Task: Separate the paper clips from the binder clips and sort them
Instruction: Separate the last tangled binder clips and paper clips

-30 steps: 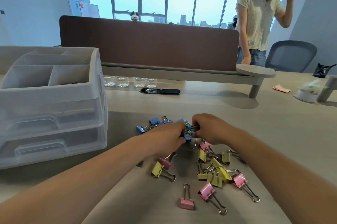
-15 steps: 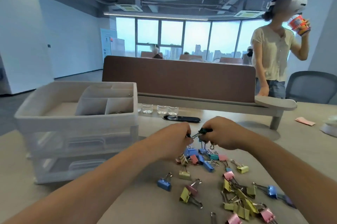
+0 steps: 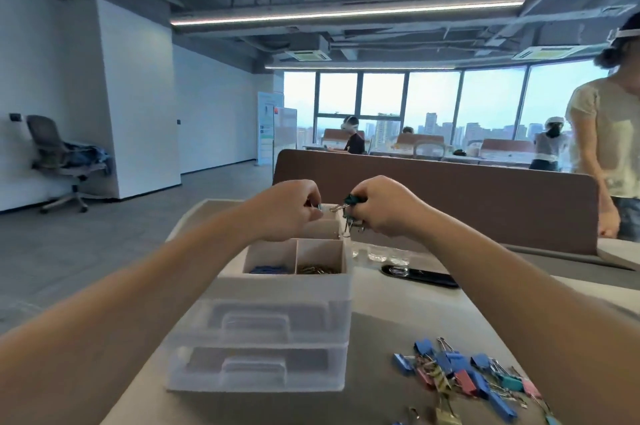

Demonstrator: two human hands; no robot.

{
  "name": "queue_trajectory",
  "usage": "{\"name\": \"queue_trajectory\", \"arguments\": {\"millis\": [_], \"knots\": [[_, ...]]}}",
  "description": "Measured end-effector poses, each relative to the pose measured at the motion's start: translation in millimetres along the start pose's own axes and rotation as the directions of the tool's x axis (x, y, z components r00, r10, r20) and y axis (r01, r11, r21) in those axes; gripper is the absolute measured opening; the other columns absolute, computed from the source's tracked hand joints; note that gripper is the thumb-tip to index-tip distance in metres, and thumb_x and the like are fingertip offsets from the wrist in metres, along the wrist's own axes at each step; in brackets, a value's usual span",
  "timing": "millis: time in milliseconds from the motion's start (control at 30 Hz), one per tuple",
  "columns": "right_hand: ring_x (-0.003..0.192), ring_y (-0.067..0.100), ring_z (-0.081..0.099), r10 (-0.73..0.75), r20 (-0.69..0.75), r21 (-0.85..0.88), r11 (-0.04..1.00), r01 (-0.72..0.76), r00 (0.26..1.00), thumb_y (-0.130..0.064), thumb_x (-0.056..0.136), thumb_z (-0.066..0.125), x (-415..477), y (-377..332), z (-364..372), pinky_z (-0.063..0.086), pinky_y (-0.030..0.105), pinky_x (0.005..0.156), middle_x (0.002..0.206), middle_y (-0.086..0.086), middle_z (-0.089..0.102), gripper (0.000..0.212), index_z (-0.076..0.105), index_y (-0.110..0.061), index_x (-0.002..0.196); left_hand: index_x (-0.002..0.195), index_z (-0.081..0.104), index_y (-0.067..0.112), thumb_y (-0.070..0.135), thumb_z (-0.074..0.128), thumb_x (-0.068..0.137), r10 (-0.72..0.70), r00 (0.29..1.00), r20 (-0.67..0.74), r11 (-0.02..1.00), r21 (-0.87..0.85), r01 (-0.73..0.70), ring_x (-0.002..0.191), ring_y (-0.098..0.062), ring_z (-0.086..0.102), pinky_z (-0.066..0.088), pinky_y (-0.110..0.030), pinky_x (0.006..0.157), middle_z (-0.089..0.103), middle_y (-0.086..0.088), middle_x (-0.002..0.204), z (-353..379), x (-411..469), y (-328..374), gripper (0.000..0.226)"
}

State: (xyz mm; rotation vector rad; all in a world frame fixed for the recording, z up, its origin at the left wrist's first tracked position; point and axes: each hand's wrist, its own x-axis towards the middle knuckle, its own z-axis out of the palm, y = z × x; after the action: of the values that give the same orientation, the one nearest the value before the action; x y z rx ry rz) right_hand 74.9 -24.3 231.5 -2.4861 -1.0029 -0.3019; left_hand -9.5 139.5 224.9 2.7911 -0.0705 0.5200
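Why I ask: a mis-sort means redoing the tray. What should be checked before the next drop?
1. Right hand grips the dark green binder clips: ok.
2. What the small item pinched by the left hand is: cannot tell.
3. Left hand above the organizer: ok.
4. Front compartments unmixed, blue paper clips left, gold paper clips right: ok.
5. Rear compartment contents, partly hidden by hands: cannot tell.
6. Pile of binder clips on the table all sorted: not ok.

- We see daylight from the windows (image 3: pixel 433 102) plus a ceiling strip light (image 3: pixel 346 14).
- We find the drawers (image 3: pixel 263 338) blurred, frame edges bowed.
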Motion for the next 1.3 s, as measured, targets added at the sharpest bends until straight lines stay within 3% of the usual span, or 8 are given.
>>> {"name": "queue_trajectory", "arguments": {"millis": [100, 233, 367, 533, 667, 800, 1033, 1300], "knots": [[0.072, 0.017, 0.055, -0.060, 0.006, -0.053, 0.997, 0.060, 0.998, -0.018, 0.093, 0.064, 31.5, -14.5, 15.8, 0.040, 0.025, 0.059, 0.082, 0.001, 0.065, 0.008, 0.071, -0.013, 0.092, 0.105, 0.058, 0.017, 0.024, 0.058, 0.096, -0.037, 0.998, 0.048, 0.999, 0.032, 0.036, 0.073, -0.006, 0.050, 0.033, -0.017, 0.059, 0.054, 0.009, 0.086, -2.3, 12.1, -26.5, 0.012], [0.089, 0.022, 0.061, -0.097, 0.099, -0.150, 0.982, 0.111, 0.990, -0.010, 0.093, 0.059, 55.5, -27.6, 35.9, 0.049, 0.030, 0.078, 0.097, 0.000, 0.067, 0.018, 0.070, -0.017, 0.105, 0.110, 0.063, 0.014, 0.026, 0.061, 0.094, -0.046, 0.995, 0.087, 0.996, 0.079, 0.040, 0.073, -0.005, 0.051, 0.034, -0.017, 0.059, 0.056, 0.008, 0.087, 2.9, 21.9, -52.8, 0.021], [0.088, 0.021, 0.057, -0.132, 0.142, -0.199, 0.967, 0.159, 0.981, -0.008, 0.090, 0.057, 61.7, -26.3, 50.1, 0.040, 0.024, 0.072, 0.092, -0.004, 0.061, 0.023, 0.071, -0.020, 0.104, 0.112, 0.068, 0.017, 0.025, 0.066, 0.089, -0.030, 0.995, 0.097, 0.993, 0.113, 0.019, 0.085, -0.015, 0.058, 0.040, -0.020, 0.064, 0.065, 0.001, 0.101, 9.2, 21.9, -66.6, 0.025], [0.081, 0.016, 0.053, -0.186, 0.145, -0.214, 0.953, 0.214, 0.972, -0.011, 0.089, 0.057, 59.3, -23.9, 57.8, 0.037, 0.021, 0.067, 0.088, -0.009, 0.056, 0.029, 0.072, -0.027, 0.108, 0.110, 0.071, 0.024, 0.024, 0.065, 0.091, 0.022, 0.999, 0.036, 0.982, 0.187, -0.028, 0.079, -0.010, 0.054, 0.030, -0.010, 0.057, 0.063, 0.004, 0.098, 17.0, 20.3, -72.8, 0.019], [0.081, 0.012, 0.053, -0.201, 0.139, -0.196, 0.954, 0.226, 0.970, -0.019, 0.087, 0.064, 55.8, -23.6, 54.7, 0.037, 0.020, 0.064, 0.088, -0.011, 0.059, 0.023, 0.072, -0.026, 0.108, 0.106, 0.070, 0.021, 0.025, 0.064, 0.092, 0.029, 0.999, -0.021, 0.985, 0.169, -0.025, 0.086, -0.015, 0.057, 0.036, -0.021, 0.065, 0.061, 0.001, 0.099, 17.0, 18.0, -70.0, 0.016], [0.084, 0.012, 0.056, -0.175, 0.082, -0.155, 0.970, 0.186, 0.981, -0.022, 0.088, 0.067, 41.3, -16.5, 43.1, 0.039, 0.023, 0.072, 0.091, -0.009, 0.063, 0.019, 0.071, -0.021, 0.107, 0.099, 0.071, 0.016, 0.017, 0.056, 0.095, 0.081, 0.993, -0.090, 0.994, 0.083, -0.074, 0.084, -0.012, 0.055, 0.036, -0.020, 0.067, 0.063, 0.003, 0.095, 14.6, 10.3, -54.5, 0.015], [0.074, 0.011, 0.056, -0.050, -0.001, -0.102, 0.994, 0.049, 0.999, -0.028, 0.091, 0.066, -19.2, 23.5, 21.2, 0.040, 0.025, 0.066, 0.082, -0.009, 0.064, 0.010, 0.072, -0.020, 0.091, 0.077, 0.065, 0.025, 0.027, 0.057, 0.093, 0.194, 0.976, -0.096, 0.980, -0.035, -0.198, 0.071, -0.009, 0.057, 0.043, -0.024, 0.060, 0.061, 0.009, 0.074, 37.9, -3.4, 12.9, 0.018], [0.065, 0.005, 0.050, 0.173, 0.085, -0.149, 0.976, -0.159, 0.981, -0.030, 0.096, 0.058, -110.3, 99.4, 9.2, 0.036, 0.021, 0.059, 0.075, -0.011, 0.056, 0.013, 0.065, -0.021, 0.090, 0.088, 0.066, 0.022, 0.032, 0.052, 0.096, 0.342, 0.940, 0.006, 0.936, -0.091, -0.340, 0.074, -0.009, 0.056, 0.044, -0.024, 0.064, 0.060, 0.009, 0.081, 111.5, -12.9, 98.7, 0.019]]}}
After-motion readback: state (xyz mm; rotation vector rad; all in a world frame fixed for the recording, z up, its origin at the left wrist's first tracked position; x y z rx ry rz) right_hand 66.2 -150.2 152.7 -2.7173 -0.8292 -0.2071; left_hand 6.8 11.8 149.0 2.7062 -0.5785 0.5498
